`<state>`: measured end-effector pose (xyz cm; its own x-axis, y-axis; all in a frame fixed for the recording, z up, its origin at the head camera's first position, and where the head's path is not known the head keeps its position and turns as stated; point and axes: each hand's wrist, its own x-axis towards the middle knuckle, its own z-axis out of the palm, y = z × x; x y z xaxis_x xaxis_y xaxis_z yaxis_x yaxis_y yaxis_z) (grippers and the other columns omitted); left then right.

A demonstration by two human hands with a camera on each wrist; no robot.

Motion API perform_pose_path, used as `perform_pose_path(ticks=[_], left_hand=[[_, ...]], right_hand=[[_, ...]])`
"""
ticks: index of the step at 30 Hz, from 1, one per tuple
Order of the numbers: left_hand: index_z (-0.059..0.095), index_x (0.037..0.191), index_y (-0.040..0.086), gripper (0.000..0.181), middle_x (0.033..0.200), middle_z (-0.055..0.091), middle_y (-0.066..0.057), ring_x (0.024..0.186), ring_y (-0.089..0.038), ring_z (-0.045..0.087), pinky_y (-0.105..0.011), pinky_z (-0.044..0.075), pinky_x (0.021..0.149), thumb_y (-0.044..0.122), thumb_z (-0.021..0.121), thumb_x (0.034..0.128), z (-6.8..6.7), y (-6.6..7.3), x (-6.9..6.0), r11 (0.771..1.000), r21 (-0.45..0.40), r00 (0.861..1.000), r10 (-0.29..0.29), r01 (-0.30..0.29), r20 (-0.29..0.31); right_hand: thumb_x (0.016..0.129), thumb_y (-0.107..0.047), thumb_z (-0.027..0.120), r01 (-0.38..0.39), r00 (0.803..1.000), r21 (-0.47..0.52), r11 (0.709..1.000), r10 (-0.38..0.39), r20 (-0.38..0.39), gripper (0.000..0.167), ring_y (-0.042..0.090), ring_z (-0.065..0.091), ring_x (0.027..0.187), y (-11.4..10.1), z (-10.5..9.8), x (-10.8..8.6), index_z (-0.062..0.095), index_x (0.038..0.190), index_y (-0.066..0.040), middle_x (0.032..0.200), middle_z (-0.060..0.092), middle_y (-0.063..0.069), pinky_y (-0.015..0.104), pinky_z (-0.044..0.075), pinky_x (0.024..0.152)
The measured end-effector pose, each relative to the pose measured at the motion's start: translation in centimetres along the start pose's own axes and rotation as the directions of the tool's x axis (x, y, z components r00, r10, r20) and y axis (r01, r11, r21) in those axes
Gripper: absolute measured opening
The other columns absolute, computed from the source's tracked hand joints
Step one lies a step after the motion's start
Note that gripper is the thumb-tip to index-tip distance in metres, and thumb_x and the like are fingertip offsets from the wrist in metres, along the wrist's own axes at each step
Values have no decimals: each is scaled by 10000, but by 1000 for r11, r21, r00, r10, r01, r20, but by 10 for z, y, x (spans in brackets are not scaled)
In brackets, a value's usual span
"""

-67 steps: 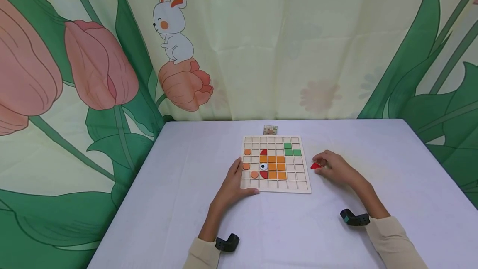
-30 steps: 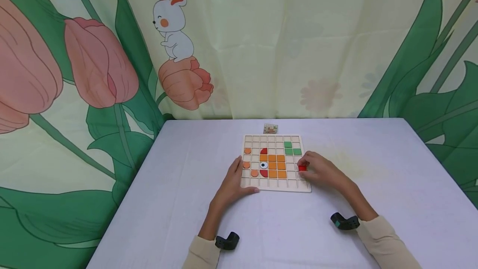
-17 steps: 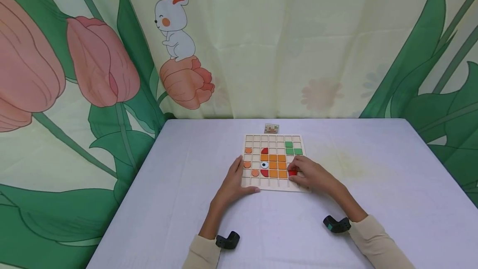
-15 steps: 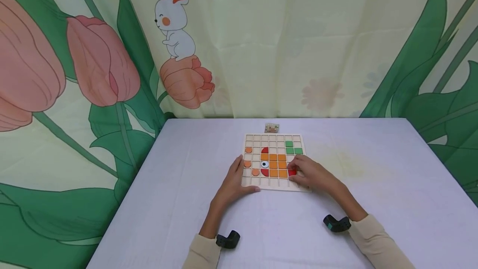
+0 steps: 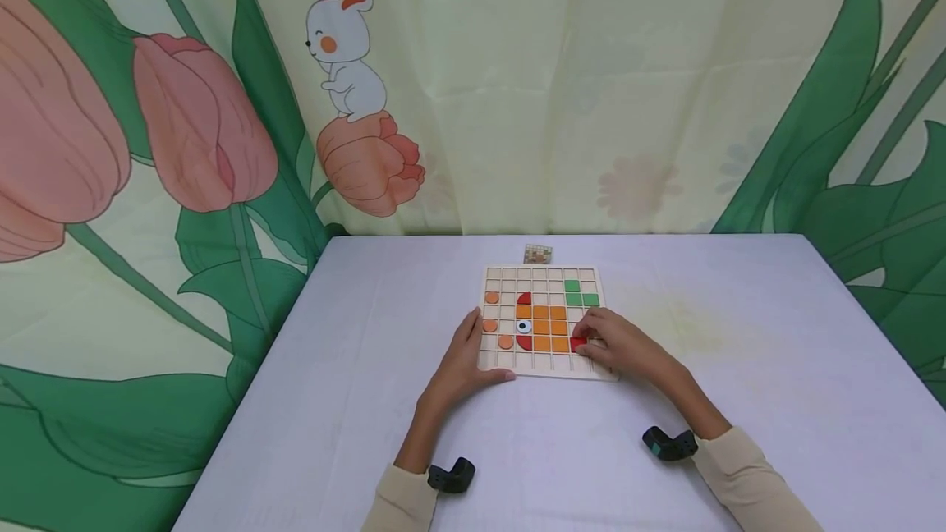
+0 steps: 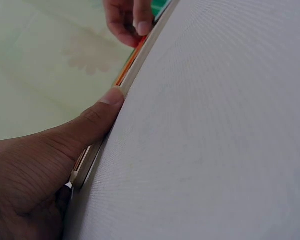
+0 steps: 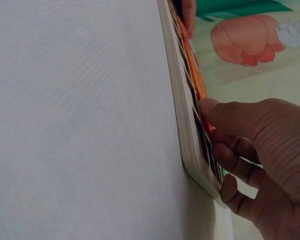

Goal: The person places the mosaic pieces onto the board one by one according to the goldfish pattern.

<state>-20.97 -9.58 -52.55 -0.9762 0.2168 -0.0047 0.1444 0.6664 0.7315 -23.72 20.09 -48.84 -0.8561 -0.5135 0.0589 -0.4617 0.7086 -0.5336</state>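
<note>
A wooden grid board [image 5: 550,364] lies flat on the table. My left hand [image 5: 458,364] holds its near left corner, fingers along the left side and thumb [image 6: 112,96] on the front edge. Over the board's right part, my right hand [image 5: 624,343] pinches a small red piece [image 5: 575,345] at the cell right of the lowest orange row; its fingers partly hide the piece. Orange squares [image 5: 541,327] fill the middle cells. Left of them sit an eye piece [image 5: 523,326] and two red rounded pieces [image 5: 524,299]. In the right wrist view, the thumb [image 7: 210,110] touches the red piece.
Round orange pieces [image 5: 490,325] sit in the board's left cells. Green squares [image 5: 572,300] occupy cells at the upper right. A small patterned card [image 5: 537,254] lies behind the board. White cloth covers the table [image 5: 332,351]; a printed curtain [image 5: 502,105] hangs behind.
My right hand has carried the red piece leftward from the table onto the board. Since half a second ago its fingers have shifted slightly right, exposing the piece's left part. The left hand stays put.
</note>
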Motion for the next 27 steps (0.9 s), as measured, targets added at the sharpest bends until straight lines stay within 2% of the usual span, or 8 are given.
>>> perform_pose_path(ticks=[12, 18, 23, 25, 27], left_hand=[[111, 1583, 150, 1242, 1626, 123, -11, 1464, -195, 163, -390, 311, 1131, 490, 876, 665, 0, -1, 0, 1000, 3, 1000, 2, -2, 4], [98, 1584, 144, 1248, 1625, 122, -21, 1466, -201, 164, -395, 299, 1137, 500, 870, 670, -3, 0, 1, 1000, 3, 1000, 1, -1, 9], [103, 1578, 101, 1173, 1625, 125, -58, 1476, -212, 153, -395, 257, 1158, 529, 806, 743, -8, 5, 2, 1000, 14, 1000, 5, -6, 26], [125, 1573, 77, 1089, 1626, 129, -77, 1480, -222, 150, -401, 245, 1164, 539, 744, 806, -12, 7, 2, 999, 40, 999, 5, -7, 34], [152, 1569, 70, 987, 1627, 138, -80, 1482, -221, 151, -404, 239, 1166, 539, 669, 871, -16, 11, 2, 996, 85, 999, 5, -8, 33]], right_hand=[[863, -178, 755, -6, 1000, 1, 1000, 6, 2, 165, 154, 547, 893, 1, 1, 2, 669, 984, -105, 945, 586, -32, 358, 518, 815], [889, -189, 728, 16, 1000, 40, 999, -15, -13, 220, 124, 561, 869, 2, -1, 2, 675, 1064, -67, 950, 609, -39, 295, 522, 782], [923, -228, 691, -13, 999, 65, 998, 16, -42, 263, 133, 552, 861, 0, -9, 1, 660, 1115, -51, 947, 607, -30, 287, 526, 765], [938, -266, 669, -36, 997, 32, 999, 38, -74, 299, 169, 555, 887, 0, -12, 0, 654, 1140, -46, 976, 611, 6, 337, 533, 790], [956, -311, 637, -71, 992, -20, 997, 69, -109, 358, 234, 561, 984, 1, -16, -1, 634, 1190, -40, 1074, 609, 71, 415, 525, 867]])
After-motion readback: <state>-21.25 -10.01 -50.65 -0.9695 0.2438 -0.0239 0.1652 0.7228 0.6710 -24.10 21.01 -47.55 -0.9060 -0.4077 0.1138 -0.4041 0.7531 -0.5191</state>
